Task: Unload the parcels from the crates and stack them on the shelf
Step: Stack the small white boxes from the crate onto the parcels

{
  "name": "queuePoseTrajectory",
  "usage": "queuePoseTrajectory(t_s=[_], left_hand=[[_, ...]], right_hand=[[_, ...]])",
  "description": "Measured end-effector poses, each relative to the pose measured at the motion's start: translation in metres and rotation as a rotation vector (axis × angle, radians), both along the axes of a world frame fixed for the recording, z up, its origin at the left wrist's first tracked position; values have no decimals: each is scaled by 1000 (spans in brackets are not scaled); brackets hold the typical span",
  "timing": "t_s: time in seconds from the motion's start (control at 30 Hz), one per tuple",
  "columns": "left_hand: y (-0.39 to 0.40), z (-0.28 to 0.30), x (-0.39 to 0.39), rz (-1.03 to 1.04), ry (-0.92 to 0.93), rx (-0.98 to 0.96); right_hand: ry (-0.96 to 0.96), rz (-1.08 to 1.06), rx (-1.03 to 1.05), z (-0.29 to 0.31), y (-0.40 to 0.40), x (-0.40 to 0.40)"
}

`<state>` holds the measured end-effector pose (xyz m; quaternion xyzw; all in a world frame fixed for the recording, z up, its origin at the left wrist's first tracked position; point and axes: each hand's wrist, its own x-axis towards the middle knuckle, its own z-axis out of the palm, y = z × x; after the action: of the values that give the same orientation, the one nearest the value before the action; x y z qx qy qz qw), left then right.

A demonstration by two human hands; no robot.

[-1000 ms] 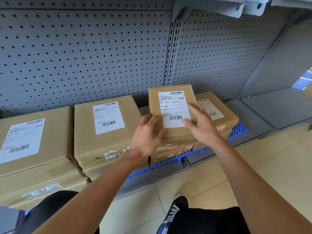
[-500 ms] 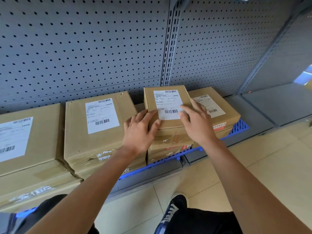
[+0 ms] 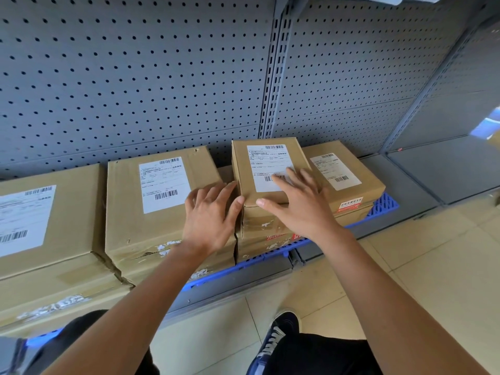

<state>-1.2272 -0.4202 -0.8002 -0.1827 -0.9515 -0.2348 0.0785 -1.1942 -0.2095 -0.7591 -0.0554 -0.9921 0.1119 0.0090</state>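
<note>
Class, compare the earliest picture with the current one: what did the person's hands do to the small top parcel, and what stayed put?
The right hand slid forward to lie flat on the small top parcel, over its label. The left hand moved to the parcel's left side, fingers spread against it. The parcel settled further back on the stack. The large parcels and blue crate stayed put.

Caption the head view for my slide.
Both bare hands, left hand and right hand, flat on small brown cardboard parcel atop shelf stack.

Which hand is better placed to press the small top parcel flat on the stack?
Probably the right hand: it lies flat on the small parcel. The left hand rests mostly on the neighbouring box.
</note>
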Motion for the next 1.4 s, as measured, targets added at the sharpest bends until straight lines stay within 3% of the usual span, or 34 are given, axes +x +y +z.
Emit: queuePoseTrajectory(t_s=[0.67, 1.1, 1.4], left_hand=[[-1, -4, -2, 61, 11, 156], [-1, -3, -1, 58, -28, 115], [-3, 4, -5, 19, -78, 83]], right_hand=[[34, 173, -60, -3, 3, -33], [46, 224, 18, -6, -11, -34], [167, 242, 17, -6, -20, -29]])
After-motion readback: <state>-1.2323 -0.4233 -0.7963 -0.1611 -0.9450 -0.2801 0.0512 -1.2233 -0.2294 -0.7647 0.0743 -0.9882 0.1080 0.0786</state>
